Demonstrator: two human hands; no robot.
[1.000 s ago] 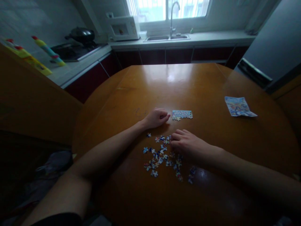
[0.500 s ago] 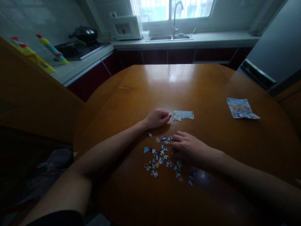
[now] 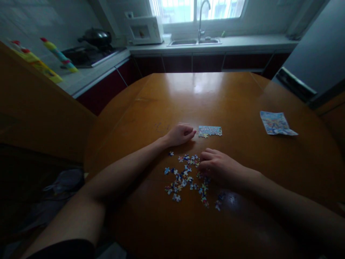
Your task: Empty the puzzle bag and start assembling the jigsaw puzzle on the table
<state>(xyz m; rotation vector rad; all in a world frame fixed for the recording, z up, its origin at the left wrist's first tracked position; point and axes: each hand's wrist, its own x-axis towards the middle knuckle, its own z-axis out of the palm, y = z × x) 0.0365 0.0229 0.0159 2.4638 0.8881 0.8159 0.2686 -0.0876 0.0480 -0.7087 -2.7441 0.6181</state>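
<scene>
My left hand (image 3: 181, 134) rests on the table, curled into a loose fist with no object visible in it. Just to its right lies a partly assembled jigsaw puzzle (image 3: 210, 131), its upper rows joined and its lower edge uneven. My right hand (image 3: 215, 162) is over the right side of the loose puzzle pieces (image 3: 184, 176), palm down. Its fingers are bent together and their tips are hidden, so whatever they pinch cannot be made out. A single piece (image 3: 171, 153) lies apart below my left wrist, and a few dark pieces (image 3: 219, 201) lie below my right wrist.
A creased picture sheet (image 3: 277, 123) lies at the right of the wooden table (image 3: 196, 97). Beyond are a counter with a sink (image 3: 194, 42), a microwave (image 3: 145, 30) and a pan (image 3: 96, 37) on the stove. A fridge (image 3: 309, 50) stands at right.
My right hand has shifted slightly to the right over the loose pieces, uncovering some at its left. My left hand stays in place beside the assembled part.
</scene>
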